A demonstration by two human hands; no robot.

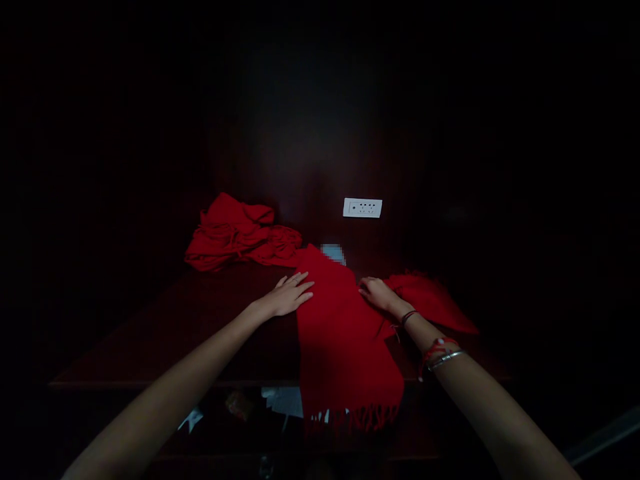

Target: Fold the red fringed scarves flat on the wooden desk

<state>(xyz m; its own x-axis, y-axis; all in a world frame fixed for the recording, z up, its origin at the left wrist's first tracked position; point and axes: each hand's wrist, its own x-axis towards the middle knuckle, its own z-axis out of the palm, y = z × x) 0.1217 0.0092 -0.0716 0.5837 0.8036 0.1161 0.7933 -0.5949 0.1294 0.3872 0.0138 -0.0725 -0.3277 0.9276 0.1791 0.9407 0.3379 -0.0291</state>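
A red fringed scarf (337,340) lies lengthwise over the dark tabletop, its tasselled end hanging past the front edge. On its left border my left hand (290,295) rests with fingers stretched out and spread, fingertips on the cloth. At the opposite border is my right hand (379,293), its fingers bent and drawn together at the cloth's edge; whether they pinch the fabric is hard to make out in the dim light. Beside my right wrist lies another piece of red cloth (433,300). A heap of crumpled red cloth (235,237) sits at the back left.
A white wall socket (363,208) is on the dark back panel. Below it lies a pale, blurred item (333,253). Under the front edge of the tabletop (175,347), a lower shelf holds papers (283,401) and a brownish object (239,405).
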